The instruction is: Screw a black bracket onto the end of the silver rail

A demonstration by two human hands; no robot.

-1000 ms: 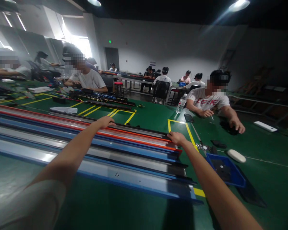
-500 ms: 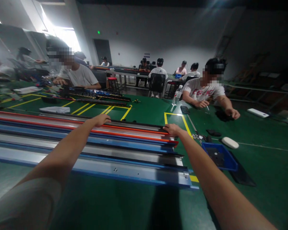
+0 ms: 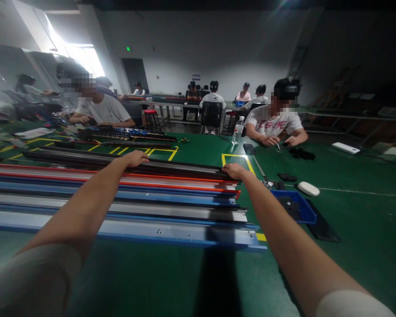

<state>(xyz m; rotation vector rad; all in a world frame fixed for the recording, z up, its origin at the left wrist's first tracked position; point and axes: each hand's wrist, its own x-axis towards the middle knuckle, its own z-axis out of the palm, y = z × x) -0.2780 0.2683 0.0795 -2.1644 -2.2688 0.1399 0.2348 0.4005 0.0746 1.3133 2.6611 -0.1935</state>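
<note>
A long dark rail (image 3: 185,167) with a grey inner channel lies across the far side of a row of metal profiles. My left hand (image 3: 137,159) is closed over it near its middle, fingers curled across the far edge. At the rail's right end, my right hand (image 3: 234,171) grips it, its fingertips partly hidden behind the edge. Just nearer to me is a profile with orange-red edges (image 3: 185,178). Blue-edged silver profiles (image 3: 191,237) lie parallel to it, closer to my body.
Right of the profiles sit a blue tray (image 3: 308,214) with dark parts and a white rounded case (image 3: 308,189). A water bottle (image 3: 238,130) and a phone (image 3: 250,149) stand and lie near a co-worker (image 3: 273,121). Another co-worker (image 3: 100,108) sits at the far left.
The dark rail has shifted away from the orange-red profile with both hands on it, its left end now showing. The co-worker on the right has drawn one hand inward. My view has turned slightly.
</note>
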